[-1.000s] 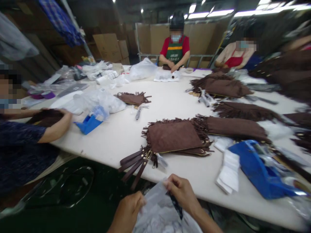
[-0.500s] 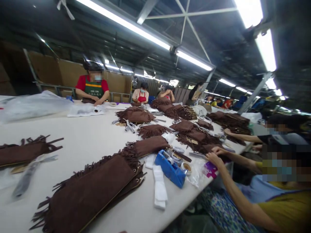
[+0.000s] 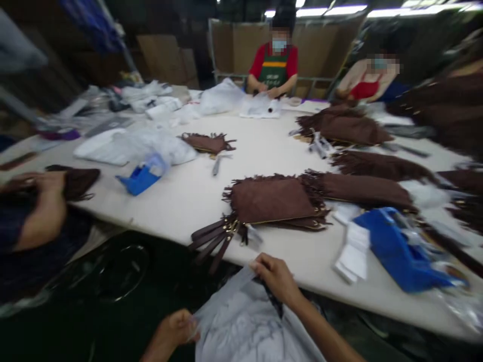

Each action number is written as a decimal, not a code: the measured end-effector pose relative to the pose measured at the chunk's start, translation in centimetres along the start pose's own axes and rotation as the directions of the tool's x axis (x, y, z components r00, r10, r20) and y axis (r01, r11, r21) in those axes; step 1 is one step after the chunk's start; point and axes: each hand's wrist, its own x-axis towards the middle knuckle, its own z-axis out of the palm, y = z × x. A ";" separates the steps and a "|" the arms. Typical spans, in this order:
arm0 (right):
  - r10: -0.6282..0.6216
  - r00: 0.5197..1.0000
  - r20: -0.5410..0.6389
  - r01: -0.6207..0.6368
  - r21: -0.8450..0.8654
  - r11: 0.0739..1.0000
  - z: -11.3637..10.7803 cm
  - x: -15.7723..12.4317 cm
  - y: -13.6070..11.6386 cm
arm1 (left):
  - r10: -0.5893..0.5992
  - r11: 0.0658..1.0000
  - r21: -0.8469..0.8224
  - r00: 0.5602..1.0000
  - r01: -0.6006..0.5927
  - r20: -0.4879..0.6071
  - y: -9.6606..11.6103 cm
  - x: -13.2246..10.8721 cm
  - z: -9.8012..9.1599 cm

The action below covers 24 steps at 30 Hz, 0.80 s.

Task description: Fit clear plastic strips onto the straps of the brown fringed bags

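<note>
Below the table's near edge, a pale, translucent plastic bag (image 3: 241,327) is stretched between my two hands. My left hand (image 3: 176,328) pinches the bag's left edge. My right hand (image 3: 274,277) grips the upper right edge, with the fingers closed; a thin dark strip hangs just under it. What the bag contains, I cannot make out. Just beyond my right hand lies a stack of dark brown fringed pouches (image 3: 273,198) with dark straps (image 3: 215,236) and gold-coloured clips hanging over the table edge.
Folded white sheets (image 3: 353,251) and a blue tape dispenser (image 3: 400,251) lie at right. Another blue dispenser (image 3: 141,176) stands left, near a co-worker's hand (image 3: 49,186). More brown pouches (image 3: 350,125) cover the right side. A person in a green apron (image 3: 273,70) works opposite.
The view has swung left and down. Both my hands and the plastic bag are now in sight; before, only a fingertip-like sliver showed at the bottom edge.
</note>
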 end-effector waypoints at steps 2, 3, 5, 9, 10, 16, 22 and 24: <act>-0.034 0.996 0.085 0.034 -0.006 0.999 1.0 0.3 0.0 | -0.013 0.999 0.039 1.000 0.014 -0.017 -2.1 -1.2 -2.3; -0.044 0.992 0.120 0.046 -0.010 0.999 1.6 0.2 -0.1 | -0.003 0.996 0.086 1.000 0.003 -0.008 -2.8 -1.3 -3.0; -0.060 0.983 0.171 0.066 -0.029 0.997 2.8 0.0 -0.5 | 0.048 0.974 0.222 0.999 -0.044 -0.013 -3.4 -1.2 -3.9; -0.076 0.976 0.205 0.106 -0.142 0.984 4.9 0.1 -1.7 | 0.258 0.909 0.364 0.960 -0.203 -0.111 -1.3 -0.3 -2.8; -0.079 0.974 0.214 0.115 -0.162 0.980 5.4 0.2 -2.1 | 0.287 0.919 0.305 0.954 -0.249 -0.087 -0.3 0.0 -2.0; -0.038 0.964 0.264 0.037 0.010 0.999 8.1 1.5 -1.6 | 0.291 0.949 -0.148 0.953 -0.277 0.085 2.5 3.1 2.3; 0.363 0.878 0.313 -0.473 0.444 0.761 11.0 3.2 0.4 | 0.258 0.965 -0.028 0.962 -0.262 -0.094 0.1 3.6 -0.1; 0.382 0.860 0.339 -0.510 0.526 0.680 12.0 3.7 0.1 | 0.252 0.967 0.000 0.962 -0.253 -0.107 -0.3 3.0 -1.1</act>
